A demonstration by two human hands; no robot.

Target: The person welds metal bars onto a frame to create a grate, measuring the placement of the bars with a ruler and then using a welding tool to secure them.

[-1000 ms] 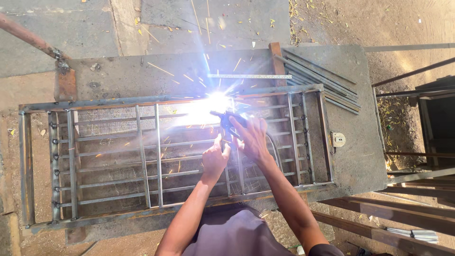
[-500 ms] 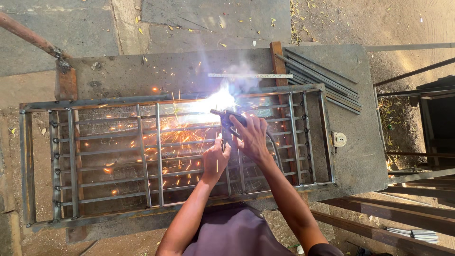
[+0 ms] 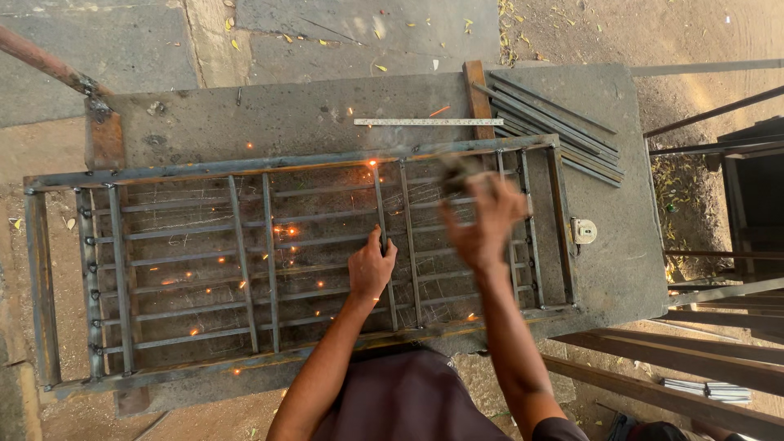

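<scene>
Left hand (image 3: 371, 265) gripped an upright bar of the steel grille (image 3: 302, 261) lying on the workbench (image 3: 621, 269), while the blurred right hand (image 3: 482, 224) held a welding tool mid-weld near the grille's far edge; the next joint, by my judgement, needed steady aim.

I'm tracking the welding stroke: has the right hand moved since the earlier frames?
Yes. The right hand has swung right, away from the glowing joint on the grille's top rail.

Left hand (image 3: 371, 265) on steel grille (image 3: 204, 253), blurred right hand (image 3: 482, 224) above, scattered sparks (image 3: 286, 232).
</scene>
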